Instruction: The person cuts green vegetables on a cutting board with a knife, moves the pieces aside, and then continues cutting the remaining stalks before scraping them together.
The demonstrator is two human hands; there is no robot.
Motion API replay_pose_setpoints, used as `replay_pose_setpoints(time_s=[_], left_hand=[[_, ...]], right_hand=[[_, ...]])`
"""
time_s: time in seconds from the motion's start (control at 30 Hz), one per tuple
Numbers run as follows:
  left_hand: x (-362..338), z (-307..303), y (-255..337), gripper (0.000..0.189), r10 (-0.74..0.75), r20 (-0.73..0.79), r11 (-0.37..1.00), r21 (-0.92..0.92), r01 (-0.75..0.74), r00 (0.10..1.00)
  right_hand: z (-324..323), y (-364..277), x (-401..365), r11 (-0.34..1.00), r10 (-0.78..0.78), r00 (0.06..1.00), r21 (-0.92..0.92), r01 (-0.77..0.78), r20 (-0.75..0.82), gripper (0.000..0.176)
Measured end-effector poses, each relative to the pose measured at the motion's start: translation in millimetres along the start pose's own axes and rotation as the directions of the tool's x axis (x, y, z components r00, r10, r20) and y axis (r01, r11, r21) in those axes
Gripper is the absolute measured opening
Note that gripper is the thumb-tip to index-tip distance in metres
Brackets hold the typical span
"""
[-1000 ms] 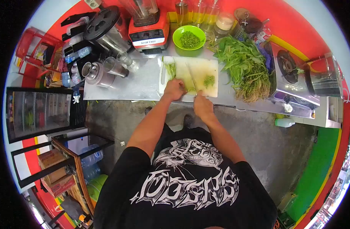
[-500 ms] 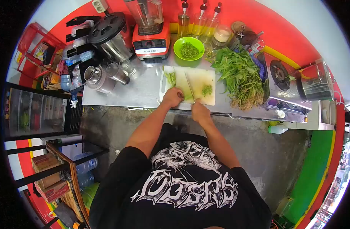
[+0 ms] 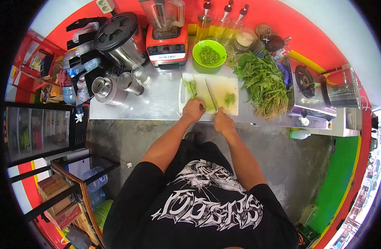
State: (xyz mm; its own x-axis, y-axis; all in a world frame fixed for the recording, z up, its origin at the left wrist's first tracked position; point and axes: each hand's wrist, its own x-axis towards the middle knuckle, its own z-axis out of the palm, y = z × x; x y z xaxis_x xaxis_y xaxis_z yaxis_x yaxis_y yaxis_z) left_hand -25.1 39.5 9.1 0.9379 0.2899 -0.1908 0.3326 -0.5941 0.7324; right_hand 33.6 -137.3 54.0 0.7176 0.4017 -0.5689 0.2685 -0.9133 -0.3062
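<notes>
A white cutting board (image 3: 222,85) lies on the metal counter. My right hand (image 3: 223,121) is closed around the handle of a knife (image 3: 210,93), whose blade points away over the board. Left of it, my left hand (image 3: 193,109) rests at the board's near edge with its fingers curled; what they hold, if anything, is too small to name. Pale green stalks (image 3: 190,86) lie just beyond my left hand. Chopped greens (image 3: 230,98) form a small pile on the board's right part. Behind the board, a lime green bowl (image 3: 196,62) contains more chopped greens (image 3: 209,55).
A large bunch of leafy greens (image 3: 261,79) with roots lies right of the board, beside a gas stove (image 3: 302,95). A red blender (image 3: 167,47), oil bottles (image 3: 203,25) and a jar (image 3: 244,39) stand behind. Metal containers (image 3: 108,91) stand at the left.
The whole view has shifted slightly, with the counter items appearing a little further right. Both hands stay at the board's near edge, and the knife is still in my right hand.
</notes>
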Motion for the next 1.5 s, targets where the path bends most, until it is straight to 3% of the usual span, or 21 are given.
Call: replay_pose_setpoints(time_s=[0.17,0.23,0.43,0.53,0.63,0.77,0.93,1.0,1.07,1.27,1.33,1.5], left_hand=[[-4.8,1.8,1.9,0.011,-0.017,-0.021,0.999,-0.044,0.016,1.0],[-2.0,2.7,-1.1,0.01,-0.021,0.01,0.999,-0.049,0.021,1.0],[-4.8,1.5,1.4,0.011,0.019,-0.036,0.999,-0.034,-0.02,0.999],[-13.0,8.0,-1.1,0.011,0.052,-0.11,0.999,0.0,-0.052,0.993],[-18.0,8.4,3.3,0.011,0.025,-0.118,1.0,0.01,-0.024,0.993],[-18.1,8.9,2.6,0.011,0.06,-0.134,0.998,0.029,-0.057,0.989],[-16.2,5.8,0.8,0.01,0.072,-0.121,0.997,0.003,-0.072,0.99],[-15.6,4.0,3.1,0.009,0.038,-0.083,0.999,-0.016,-0.04,0.996],[-15.8,8.1,1.0,0.009,0.058,-0.151,0.998,-0.027,-0.063,0.987],[-12.5,3.3,-3.2,0.009,0.076,-0.07,0.997,-0.013,-0.077,0.995],[-12.1,4.8,-5.4,0.009,0.168,-0.121,0.985,-0.024,-0.172,0.978],[-6.4,9.2,-11.5,0.01,0.084,-0.027,0.996,-0.027,-0.085,0.996]], right_hand=[[5.0,-5.2,-20.7,0.999,0.04,0.999,0.008,-0.04,0.005,0.046],[17.4,-11.4,-21.9,0.989,0.109,0.993,0.105,-0.104,-0.046,0.046],[6.9,-4.7,-1.0,0.999,-0.032,0.999,-0.001,0.032,-0.022,0.048],[10.2,4.1,-4.2,0.994,-0.078,0.997,0.07,0.078,-0.006,0.049],[24.6,3.1,-18.8,0.989,-0.052,0.995,0.131,0.062,-0.085,0.048],[14.0,-9.2,-10.8,0.993,-0.014,0.998,0.119,0.021,-0.06,0.048],[16.3,-1.4,-8.1,0.983,-0.156,0.984,0.089,0.163,-0.086,0.048],[22.4,-4.2,-20.6,0.992,-0.092,0.993,0.08,0.097,-0.07,0.047],[21.5,-10.2,-22.4,0.995,-0.056,0.995,0.073,0.063,-0.085,0.046],[9.5,-14.2,6.5,0.994,-0.079,0.991,0.061,0.086,-0.109,0.043],[11.7,-14.4,-3.1,0.993,-0.056,0.995,0.1,0.064,-0.078,0.044],[22.3,-14.0,3.1,0.996,-0.047,0.992,0.066,0.055,-0.117,0.044]])
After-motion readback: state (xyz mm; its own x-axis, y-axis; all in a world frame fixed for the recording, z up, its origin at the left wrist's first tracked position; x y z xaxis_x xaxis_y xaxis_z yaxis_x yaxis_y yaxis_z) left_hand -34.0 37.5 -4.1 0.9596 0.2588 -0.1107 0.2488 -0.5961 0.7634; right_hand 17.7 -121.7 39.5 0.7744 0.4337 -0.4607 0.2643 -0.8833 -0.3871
